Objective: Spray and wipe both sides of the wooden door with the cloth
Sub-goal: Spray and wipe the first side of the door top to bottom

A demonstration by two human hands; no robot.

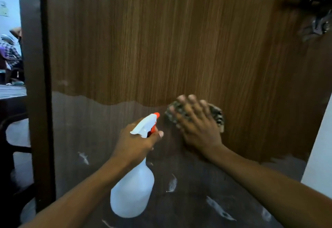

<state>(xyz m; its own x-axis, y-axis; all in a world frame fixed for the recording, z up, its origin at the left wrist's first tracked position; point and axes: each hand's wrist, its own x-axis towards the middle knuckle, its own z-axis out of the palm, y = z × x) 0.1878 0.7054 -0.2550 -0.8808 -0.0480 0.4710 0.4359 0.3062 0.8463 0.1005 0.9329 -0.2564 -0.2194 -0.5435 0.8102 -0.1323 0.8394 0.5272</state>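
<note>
Flatly spread, the fingers [193, 105] of the right hand [199, 128] press a mottled dark cloth [216, 113] against the wooden door [143, 38]. The hand is blurred, and the cloth shows only around its fingertips and along its right edge. Just to the left, the left hand [136, 141] has its fingers curled round the neck of a white spray bottle [133, 191], with one fingertip lying in front of the orange trigger. The orange nozzle [156, 114] points up and right toward the cloth, near it but apart. The bottle's translucent body hangs below the hand, in front of the door's lower part. Cloth and right hand sit on the wavy line where warm brown grain above gives way to a duller, greyish zone below, which carries several pale scuff marks [218, 208]. Far up at the right, a dark latch [305, 0] is fixed to the door. A white wall [319, 146] borders the right edge. Past the door's dark left edge, a seated person [10, 51] in a checked shirt appears in the far room, with a dark chair [12, 137] nearer.
</note>
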